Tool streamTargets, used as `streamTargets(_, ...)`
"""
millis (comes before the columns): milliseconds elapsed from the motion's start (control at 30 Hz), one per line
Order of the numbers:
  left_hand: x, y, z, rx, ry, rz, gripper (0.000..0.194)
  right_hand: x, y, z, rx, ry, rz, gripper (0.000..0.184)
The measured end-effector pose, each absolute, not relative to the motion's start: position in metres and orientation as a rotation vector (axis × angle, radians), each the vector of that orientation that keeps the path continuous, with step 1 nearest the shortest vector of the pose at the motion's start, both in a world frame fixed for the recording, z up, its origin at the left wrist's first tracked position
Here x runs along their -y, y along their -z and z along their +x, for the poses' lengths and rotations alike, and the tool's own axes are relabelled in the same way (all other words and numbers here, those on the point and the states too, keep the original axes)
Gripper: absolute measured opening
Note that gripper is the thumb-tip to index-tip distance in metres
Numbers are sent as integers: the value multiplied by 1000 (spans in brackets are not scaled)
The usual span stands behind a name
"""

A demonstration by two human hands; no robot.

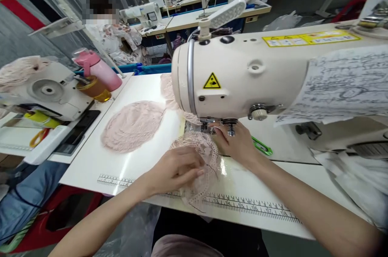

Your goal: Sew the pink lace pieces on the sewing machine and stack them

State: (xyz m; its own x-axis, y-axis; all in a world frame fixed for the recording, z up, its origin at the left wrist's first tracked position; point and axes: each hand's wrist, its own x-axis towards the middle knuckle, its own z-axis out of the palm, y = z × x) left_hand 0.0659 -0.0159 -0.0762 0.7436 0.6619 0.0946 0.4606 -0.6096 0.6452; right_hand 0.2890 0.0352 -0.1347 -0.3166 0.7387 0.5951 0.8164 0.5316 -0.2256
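Note:
Beneath the head of a white sewing machine (239, 71), a sheer pale pink lace piece (209, 158) lies at the needle and hangs toward the table's front edge. My left hand (182, 168) rests on the lace's left side, fingers curled and closed on it. Close behind the presser foot (207, 125) is my right hand (236, 142), its thumb and fingers gathered at the lace's far right edge; the machine partly hides the fingertips. Dark thread ends trail from the lace. Green thread snips (262, 146) lie right of my right hand.
A heap of pink lace pieces (133, 125) lies left on the white table (145, 168), which has a printed ruler (242, 205) along its front. Further left are a pink flask (101, 69), a brown cup (91, 86) and another machine (50, 89). A person (112, 38) sits beyond.

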Motion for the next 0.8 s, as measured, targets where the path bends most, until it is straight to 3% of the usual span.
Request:
streamTargets(133,15,88,74,-1085,-425,2709,38,-32,131,290,2234,162,-1001,32)
streamTargets(300,8,97,75,-1190,-349,2857,26,-28,129,289,2323,206,-861,30)
streamTargets(400,4,100,76,-1238,-370,2934,33,-25,127,288,2328,241,-823,32)
streamTargets(533,-3,107,76,-1158,-329,2990,46,-24,126,288,2311,314,-886,31)
streamTargets(800,-29,115,71,-1036,-294,2975,48,-26,128,289,2348,416,-1094,30)
